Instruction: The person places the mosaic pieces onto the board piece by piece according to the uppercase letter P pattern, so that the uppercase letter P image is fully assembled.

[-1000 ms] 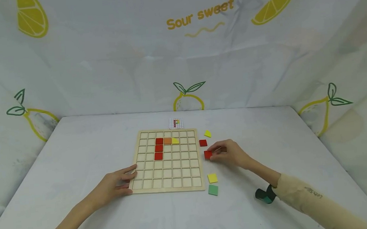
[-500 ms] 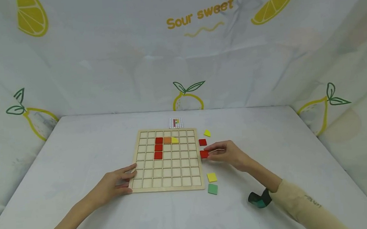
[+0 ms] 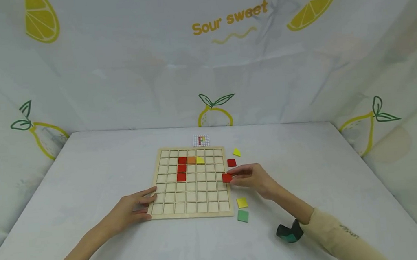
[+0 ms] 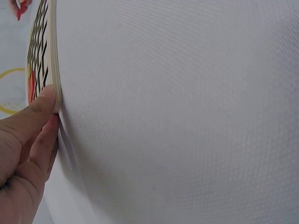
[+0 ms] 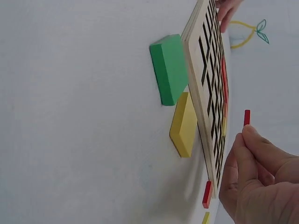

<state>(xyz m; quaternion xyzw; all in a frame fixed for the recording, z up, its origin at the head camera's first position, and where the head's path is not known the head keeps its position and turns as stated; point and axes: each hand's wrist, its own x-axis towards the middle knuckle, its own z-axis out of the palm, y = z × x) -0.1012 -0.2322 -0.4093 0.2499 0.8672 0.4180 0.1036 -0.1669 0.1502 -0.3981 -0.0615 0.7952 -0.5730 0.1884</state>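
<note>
A light wooden grid board (image 3: 193, 215) lies on the white table. In the head view my left hand (image 3: 132, 209) holds its left edge near the front corner; in the left wrist view the thumb rests on top of the corner, other fingers against its side. My right hand (image 3: 253, 180) pinches a red square tile (image 3: 227, 178) between thumb and fingertips, above the board's right rim. The right wrist view shows this red tile (image 5: 247, 117) edge-on. Set in the board are several red tiles (image 3: 181, 169) in a column, an orange tile (image 3: 191, 160) and a yellow piece (image 3: 200, 160).
Right of the board lie a yellow corner-shaped piece (image 3: 237, 152), another red tile (image 3: 231, 163), a yellow tile (image 3: 242, 202) and a green tile (image 3: 242, 216). A small pattern card (image 3: 201, 140) lies behind the board. White lemon-print cloth surrounds the table.
My right hand has carried the red tile leftward, from the table beside the board to over its right rim. The left hand stays on the board, which has not visibly moved.
</note>
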